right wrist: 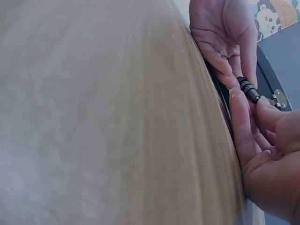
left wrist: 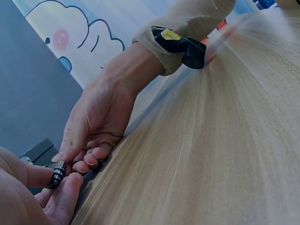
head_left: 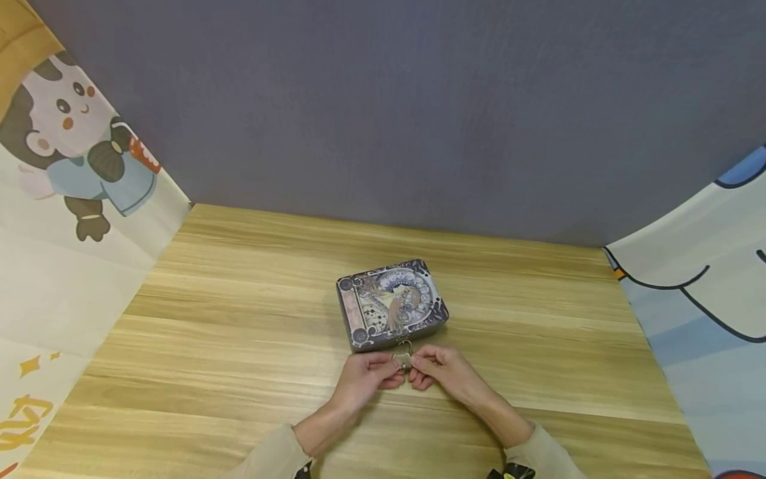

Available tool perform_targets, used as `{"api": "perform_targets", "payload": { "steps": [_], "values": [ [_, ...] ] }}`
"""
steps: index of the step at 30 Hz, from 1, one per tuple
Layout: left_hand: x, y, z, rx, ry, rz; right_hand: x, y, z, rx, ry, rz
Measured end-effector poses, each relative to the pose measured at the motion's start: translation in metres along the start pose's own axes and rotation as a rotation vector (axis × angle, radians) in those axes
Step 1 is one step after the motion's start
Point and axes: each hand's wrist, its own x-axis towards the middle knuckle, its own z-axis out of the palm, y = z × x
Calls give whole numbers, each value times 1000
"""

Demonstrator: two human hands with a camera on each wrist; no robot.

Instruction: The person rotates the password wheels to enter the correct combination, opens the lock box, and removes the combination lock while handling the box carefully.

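Observation:
A small brass-coloured combination padlock (head_left: 402,361) hangs by its curved shackle at the front of a dark tin box (head_left: 391,303) with a printed picture on its lid. My left hand (head_left: 362,379) pinches the padlock's left side between thumb and fingers. From the right, my right hand (head_left: 445,372) grips its other side by the thumb and fingertips. Ringed number dials on the padlock (left wrist: 57,174) show between both hands in the left wrist view. In the right wrist view, a metal clasp (right wrist: 280,98) sits on the box front, close to the padlock.
The box rests on a wood-grain table (head_left: 251,299). A grey panel (head_left: 383,120) rises behind the table. Cartoon-printed cloths stand along the left (head_left: 90,279) and right sides. Black wrist straps (head_left: 514,471) sit at the sleeves.

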Motion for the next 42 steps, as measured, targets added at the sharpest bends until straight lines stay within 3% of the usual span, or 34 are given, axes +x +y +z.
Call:
{"api": "perform_targets", "payload": {
  "steps": [9, 30, 42],
  "values": [
    [1, 0, 0, -5, -3, -27, 1, 2, -2, -4, -11, -7],
    [1, 1, -1, -1, -2, -23, 1, 0, -7, 22, -53, 1],
    [0, 2, -1, 7, 3, -24, 4, -7, -10, -12, 24, 6]
  ]
}}
